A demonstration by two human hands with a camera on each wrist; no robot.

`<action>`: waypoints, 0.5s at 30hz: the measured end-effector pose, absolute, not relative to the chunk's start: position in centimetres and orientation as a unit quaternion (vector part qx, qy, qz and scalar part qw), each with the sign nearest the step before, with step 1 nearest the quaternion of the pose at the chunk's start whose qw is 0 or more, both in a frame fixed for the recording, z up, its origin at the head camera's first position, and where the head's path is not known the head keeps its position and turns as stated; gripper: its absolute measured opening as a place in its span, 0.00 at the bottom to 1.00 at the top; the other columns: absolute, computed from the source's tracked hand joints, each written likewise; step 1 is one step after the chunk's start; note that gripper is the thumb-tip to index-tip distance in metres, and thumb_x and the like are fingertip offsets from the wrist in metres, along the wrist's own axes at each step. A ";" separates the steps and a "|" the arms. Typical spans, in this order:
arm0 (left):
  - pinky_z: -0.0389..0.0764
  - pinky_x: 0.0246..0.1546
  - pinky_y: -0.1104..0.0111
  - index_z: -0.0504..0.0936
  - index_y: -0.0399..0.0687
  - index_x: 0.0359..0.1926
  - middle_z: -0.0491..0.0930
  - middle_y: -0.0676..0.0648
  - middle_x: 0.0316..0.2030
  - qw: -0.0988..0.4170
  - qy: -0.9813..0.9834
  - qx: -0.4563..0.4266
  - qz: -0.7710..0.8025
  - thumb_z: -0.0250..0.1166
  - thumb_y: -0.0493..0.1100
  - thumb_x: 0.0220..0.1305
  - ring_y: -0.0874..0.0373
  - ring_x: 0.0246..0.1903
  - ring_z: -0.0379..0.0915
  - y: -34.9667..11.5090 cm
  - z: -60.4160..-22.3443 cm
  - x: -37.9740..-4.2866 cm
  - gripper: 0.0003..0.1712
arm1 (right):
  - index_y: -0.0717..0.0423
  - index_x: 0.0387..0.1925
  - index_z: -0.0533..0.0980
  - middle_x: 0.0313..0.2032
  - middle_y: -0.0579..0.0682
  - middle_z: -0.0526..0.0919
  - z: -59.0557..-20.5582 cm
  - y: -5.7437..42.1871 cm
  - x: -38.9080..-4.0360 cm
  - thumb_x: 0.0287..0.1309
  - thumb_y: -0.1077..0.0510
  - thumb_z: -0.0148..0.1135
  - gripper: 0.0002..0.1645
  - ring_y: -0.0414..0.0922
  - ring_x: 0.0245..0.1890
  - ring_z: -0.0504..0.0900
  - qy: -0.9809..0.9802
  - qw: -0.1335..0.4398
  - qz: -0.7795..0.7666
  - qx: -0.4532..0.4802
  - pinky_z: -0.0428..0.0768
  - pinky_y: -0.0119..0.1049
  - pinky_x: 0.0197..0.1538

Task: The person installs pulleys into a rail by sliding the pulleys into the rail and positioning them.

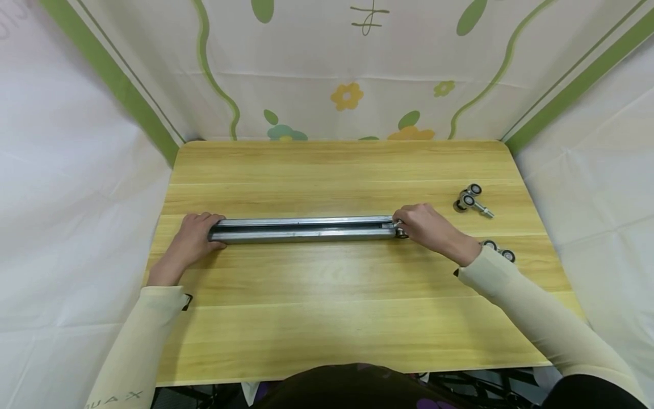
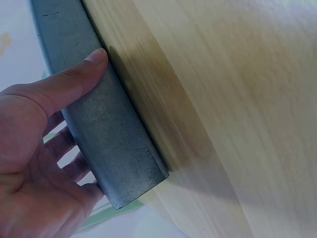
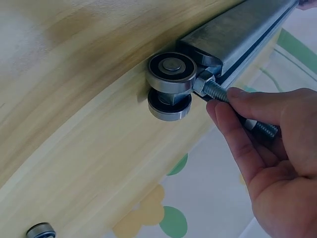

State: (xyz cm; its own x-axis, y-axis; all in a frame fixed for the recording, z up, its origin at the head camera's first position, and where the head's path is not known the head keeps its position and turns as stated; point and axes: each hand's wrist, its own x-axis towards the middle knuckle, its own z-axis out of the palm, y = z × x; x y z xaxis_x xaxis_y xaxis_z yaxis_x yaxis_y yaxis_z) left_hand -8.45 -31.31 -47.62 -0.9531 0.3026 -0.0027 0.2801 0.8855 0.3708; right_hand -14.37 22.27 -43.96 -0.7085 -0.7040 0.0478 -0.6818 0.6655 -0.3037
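Note:
A long metal channel rail (image 1: 306,233) lies across the table with its slot visible in the head view. My left hand (image 1: 193,241) grips its left end; in the left wrist view the thumb presses along one wall of the rail (image 2: 106,129) and the fingers go round the far side. At the right end, my right hand (image 1: 426,227) pinches the threaded bolt (image 3: 216,91) of a roller trolley between thumb and fingers. One pair of the trolley's wheels (image 3: 171,74) shows just outside the rail's end, with a nut beside them at the bolt's base.
Another roller trolley (image 1: 467,200) with its bolt lies at the table's right rear. More rollers (image 1: 507,255) show beside the right sleeve, partly covered by it. White cloth walls (image 1: 317,51) with flower prints stand behind and at both sides of the wooden table (image 1: 327,318).

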 end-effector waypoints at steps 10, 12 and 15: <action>0.62 0.56 0.45 0.77 0.33 0.53 0.81 0.31 0.45 0.027 0.970 0.153 0.188 0.78 0.39 0.43 0.36 0.45 0.70 -31.3 -47.6 -8.4 0.34 | 0.63 0.39 0.84 0.34 0.55 0.87 -43.9 21.0 -14.4 0.55 0.68 0.65 0.08 0.43 0.27 0.84 0.907 0.029 -0.154 -0.391 0.84 0.36 0.29; 0.62 0.56 0.45 0.77 0.33 0.54 0.81 0.30 0.45 0.030 0.970 0.151 0.188 0.77 0.39 0.43 0.36 0.46 0.70 -31.3 -47.6 -8.4 0.34 | 0.64 0.38 0.84 0.33 0.55 0.87 -43.9 20.7 -14.5 0.55 0.68 0.65 0.08 0.42 0.26 0.83 0.905 0.027 -0.156 -0.394 0.83 0.35 0.28; 0.62 0.56 0.45 0.77 0.32 0.54 0.81 0.30 0.45 0.033 0.970 0.150 0.188 0.77 0.39 0.44 0.36 0.46 0.70 -31.4 -47.6 -8.4 0.34 | 0.64 0.37 0.84 0.32 0.55 0.87 -43.9 20.4 -14.5 0.56 0.68 0.64 0.07 0.40 0.24 0.81 0.905 0.024 -0.153 -0.396 0.81 0.34 0.26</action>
State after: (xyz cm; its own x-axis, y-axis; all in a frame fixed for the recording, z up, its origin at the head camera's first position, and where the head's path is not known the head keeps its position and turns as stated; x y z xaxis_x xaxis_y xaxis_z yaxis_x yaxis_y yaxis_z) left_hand -8.42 -31.35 -47.61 -0.9528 0.3036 -0.0073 0.2788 0.8840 0.3752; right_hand -14.54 20.45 -43.87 -0.6844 -0.7248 0.0784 -0.7102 0.6385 -0.2965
